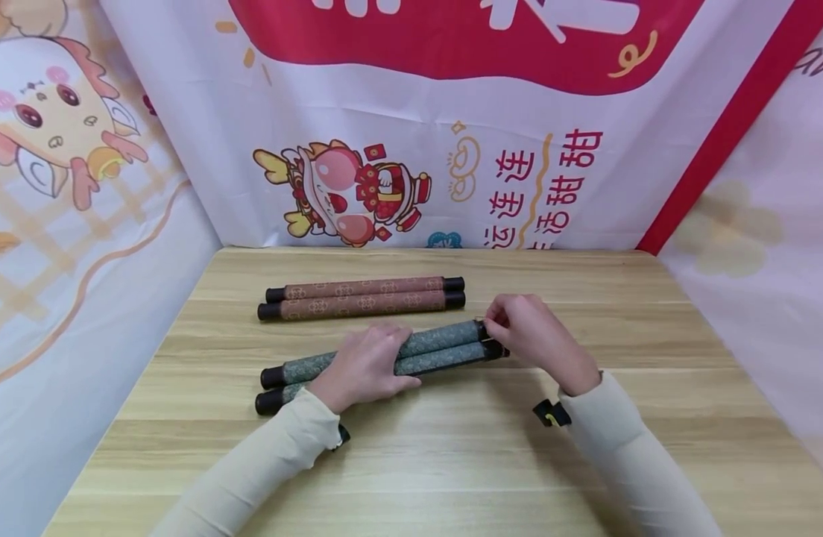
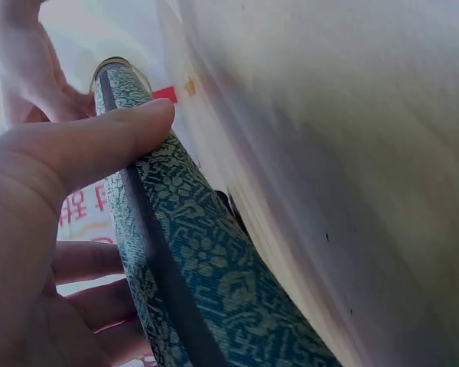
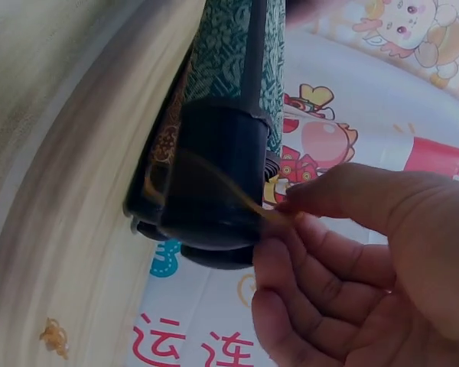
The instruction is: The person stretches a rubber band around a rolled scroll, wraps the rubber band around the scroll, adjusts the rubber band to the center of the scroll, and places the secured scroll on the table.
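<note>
Two green patterned scrolls (image 1: 445, 339) with black end knobs lie side by side, slanting across the table. My left hand (image 1: 367, 365) grips them near the middle, its thumb (image 2: 134, 138) lying along the nearer scroll in the left wrist view. At their right end my right hand (image 1: 528, 332) pinches a thin yellowish elastic band (image 3: 237, 191) between thumb and forefinger. That band stretches across a black end knob (image 3: 214, 180) in the right wrist view. Part of the scrolls is hidden under the left hand.
Behind the green pair, two reddish-brown patterned scrolls (image 1: 364, 297) with black knobs lie together on the wooden table (image 1: 452, 462). A printed cloth (image 1: 411, 104) hangs along the table's back edge, with more printed cloth at both sides.
</note>
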`<state>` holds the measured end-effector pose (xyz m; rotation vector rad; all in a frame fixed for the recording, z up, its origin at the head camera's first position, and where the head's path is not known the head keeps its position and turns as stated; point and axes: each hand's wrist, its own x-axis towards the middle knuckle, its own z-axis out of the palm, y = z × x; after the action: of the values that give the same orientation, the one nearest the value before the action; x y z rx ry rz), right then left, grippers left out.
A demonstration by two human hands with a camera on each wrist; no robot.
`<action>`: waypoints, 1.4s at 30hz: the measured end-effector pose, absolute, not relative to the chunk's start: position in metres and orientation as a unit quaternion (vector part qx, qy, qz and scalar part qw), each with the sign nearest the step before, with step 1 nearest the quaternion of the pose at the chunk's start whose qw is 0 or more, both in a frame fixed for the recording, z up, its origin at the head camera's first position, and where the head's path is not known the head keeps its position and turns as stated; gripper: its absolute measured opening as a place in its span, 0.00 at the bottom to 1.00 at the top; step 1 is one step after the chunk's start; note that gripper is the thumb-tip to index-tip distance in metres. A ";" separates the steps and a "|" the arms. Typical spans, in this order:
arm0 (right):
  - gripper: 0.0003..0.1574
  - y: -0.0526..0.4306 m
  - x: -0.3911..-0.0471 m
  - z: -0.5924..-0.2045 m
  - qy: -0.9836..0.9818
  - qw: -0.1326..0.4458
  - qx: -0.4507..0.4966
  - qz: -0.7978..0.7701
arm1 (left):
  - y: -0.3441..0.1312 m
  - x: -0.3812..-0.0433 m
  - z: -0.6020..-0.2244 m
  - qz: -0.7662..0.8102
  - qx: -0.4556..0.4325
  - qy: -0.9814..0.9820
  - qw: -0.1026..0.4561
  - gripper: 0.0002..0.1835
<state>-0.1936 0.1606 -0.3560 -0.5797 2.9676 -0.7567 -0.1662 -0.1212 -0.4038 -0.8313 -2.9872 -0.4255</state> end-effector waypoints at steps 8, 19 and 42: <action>0.07 0.158 -0.200 -0.354 0.963 0.044 -0.178 -0.200 | -0.110 -0.156 -0.406 -0.082 -0.301 -0.949 0.039 0.43; 0.04 0.151 -0.190 -0.351 0.962 0.027 -0.236 -0.137 | -0.102 -0.156 -0.408 -0.070 -0.307 -0.948 0.040 0.41; 0.04 0.144 -0.160 -0.363 0.967 -0.021 -0.127 -0.222 | -0.118 -0.175 -0.396 -0.152 -0.239 -0.958 0.035 0.42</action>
<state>-0.1597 0.1438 -0.3632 -0.4057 3.0779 -0.7062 -0.1755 -0.1178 -0.3963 -0.7358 -2.9449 -0.4673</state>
